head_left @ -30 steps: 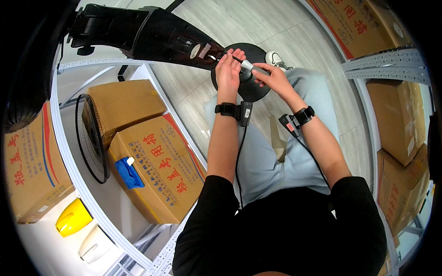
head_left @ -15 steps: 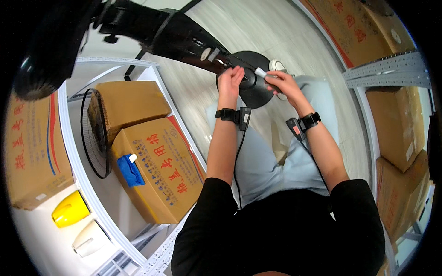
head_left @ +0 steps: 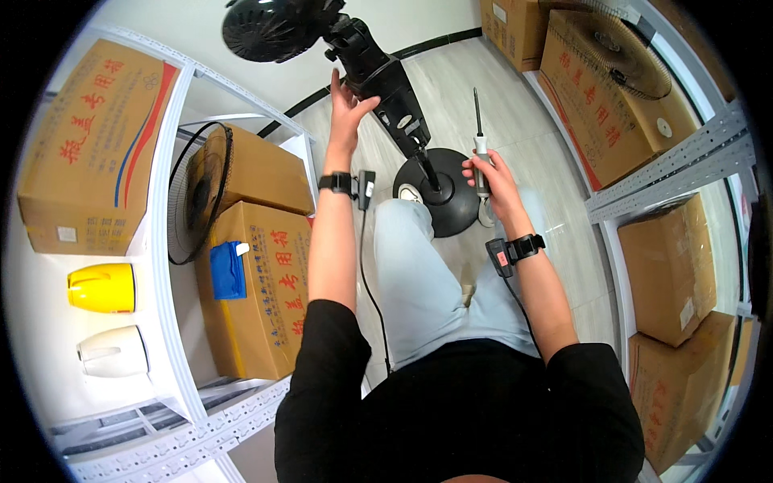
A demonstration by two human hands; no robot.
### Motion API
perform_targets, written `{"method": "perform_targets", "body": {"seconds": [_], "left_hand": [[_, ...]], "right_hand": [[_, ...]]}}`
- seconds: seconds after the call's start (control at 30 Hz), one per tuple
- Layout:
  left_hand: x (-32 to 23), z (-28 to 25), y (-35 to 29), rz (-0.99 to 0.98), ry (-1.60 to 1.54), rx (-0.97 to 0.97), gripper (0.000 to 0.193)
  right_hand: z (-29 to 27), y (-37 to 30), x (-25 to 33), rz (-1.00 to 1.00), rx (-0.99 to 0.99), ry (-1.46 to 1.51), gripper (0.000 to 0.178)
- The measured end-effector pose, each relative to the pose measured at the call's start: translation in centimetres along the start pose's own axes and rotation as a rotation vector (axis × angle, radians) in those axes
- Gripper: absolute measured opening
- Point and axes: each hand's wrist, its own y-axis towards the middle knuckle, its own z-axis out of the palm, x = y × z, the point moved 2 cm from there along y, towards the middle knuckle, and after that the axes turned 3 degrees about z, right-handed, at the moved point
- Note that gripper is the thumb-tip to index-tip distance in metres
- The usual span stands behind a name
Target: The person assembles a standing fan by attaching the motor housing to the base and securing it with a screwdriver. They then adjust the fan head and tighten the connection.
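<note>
A black pedestal fan stands in front of me, with its motor head at the upper left, its column slanting in the view and its round base on the floor. My left hand is open beside the column, fingers spread and reaching toward the part under the head; whether a fingertip touches it I cannot tell. My right hand is closed around the grey-and-white handle of a screwdriver. Its dark shaft points away from me, over the floor to the right of the column.
On the left shelf, a round fan grille leans by cardboard boxes, and a blue cloth lies on one. Yellow and white mug-shaped containers stand nearby. Another fan grille rests on boxes at the right.
My left hand has moved from low by the base up along the column, and its fingers have spread. The screwdriver now points away, its shaft in plain sight. The whole view has shifted.
</note>
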Motion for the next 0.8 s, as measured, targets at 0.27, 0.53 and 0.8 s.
{"method": "perform_targets", "body": {"seconds": [0.27,0.53,0.8], "left_hand": [[-1.7,1.5,2.1,-0.052,0.397,0.010,0.069],[-1.5,0.9,1.8,-0.009,0.479,0.014,0.070],[-2.2,1.6,2.2,0.002,0.493,0.007,0.069]], "right_hand": [[1.3,-3.1,0.9,-0.019,0.034,-0.045,0.016],[2.1,-5.5,2.3,-0.053,0.030,-0.041,0.015],[3.1,-6.1,2.8,-0.073,0.037,-0.065,0.016]]}}
